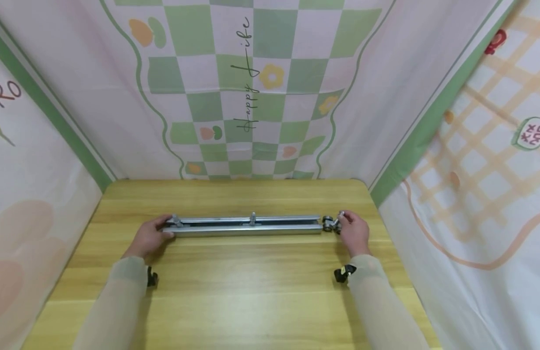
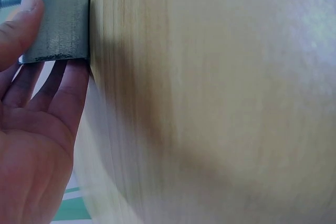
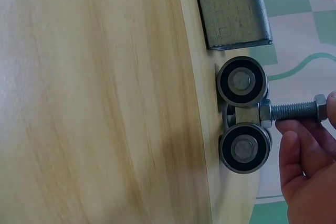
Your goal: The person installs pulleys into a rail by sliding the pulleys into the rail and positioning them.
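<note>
A long metal slotted track [image 1: 248, 232] lies across the wooden table [image 1: 252, 291], its slot facing up. Two bolts stand up out of the slot, a middle bolt [image 1: 253, 218] and a left-end bolt [image 1: 175, 220]. My left hand [image 1: 148, 238] grips the track's left end; in the left wrist view the thumb [image 2: 26, 19] lies on its side and the other fingers are partly hidden behind it. With my right hand [image 1: 355, 234] I pinch the bolt [image 3: 294, 110] of a roller trolley [image 3: 242, 115], whose wheels stand just beyond the track's right end, apart from it.
Printed fabric curtains surround the table: a checkered back curtain [image 1: 235, 97], a left curtain [image 1: 29, 194] and a right curtain [image 1: 471, 218]. Dark wrist devices sit at both cuffs, a left device [image 1: 152, 276] and a right device [image 1: 343, 273].
</note>
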A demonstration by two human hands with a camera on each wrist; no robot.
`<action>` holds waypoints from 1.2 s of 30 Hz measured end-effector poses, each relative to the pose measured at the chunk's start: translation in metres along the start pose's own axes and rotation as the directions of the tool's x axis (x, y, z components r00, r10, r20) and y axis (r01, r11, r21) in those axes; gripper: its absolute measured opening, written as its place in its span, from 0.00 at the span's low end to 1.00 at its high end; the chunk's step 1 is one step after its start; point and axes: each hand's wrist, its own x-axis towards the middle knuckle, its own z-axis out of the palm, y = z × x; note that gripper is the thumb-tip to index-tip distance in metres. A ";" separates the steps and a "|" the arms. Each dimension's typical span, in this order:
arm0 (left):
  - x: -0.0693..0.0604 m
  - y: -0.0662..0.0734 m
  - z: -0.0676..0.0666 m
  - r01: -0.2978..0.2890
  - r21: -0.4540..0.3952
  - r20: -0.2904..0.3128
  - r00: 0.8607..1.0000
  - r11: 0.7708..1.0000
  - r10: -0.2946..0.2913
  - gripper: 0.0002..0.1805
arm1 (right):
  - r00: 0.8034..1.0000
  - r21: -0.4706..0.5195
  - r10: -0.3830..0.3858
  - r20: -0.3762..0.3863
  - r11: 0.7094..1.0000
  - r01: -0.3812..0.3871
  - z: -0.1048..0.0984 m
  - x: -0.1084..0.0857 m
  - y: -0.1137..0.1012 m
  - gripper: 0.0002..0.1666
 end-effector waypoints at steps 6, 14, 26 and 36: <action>-0.001 0.000 0.000 -0.002 -0.005 0.004 1.000 1.000 0.002 0.40 | 1.000 0.006 -0.012 0.011 1.000 0.012 0.004 0.001 -0.003 0.18; -0.002 0.002 0.000 -0.012 0.008 0.001 1.000 1.000 0.012 0.40 | 0.999 0.028 -0.012 0.040 1.000 0.011 0.002 0.001 -0.001 0.19; -0.003 0.002 0.000 -0.021 0.031 -0.008 1.000 0.999 0.021 0.39 | 0.996 0.048 -0.023 0.081 0.999 0.019 0.007 0.003 -0.001 0.19; -0.004 0.004 0.000 -0.007 0.029 -0.004 1.000 1.000 0.007 0.39 | 0.994 0.050 -0.056 0.089 0.997 0.052 0.013 0.003 0.001 0.18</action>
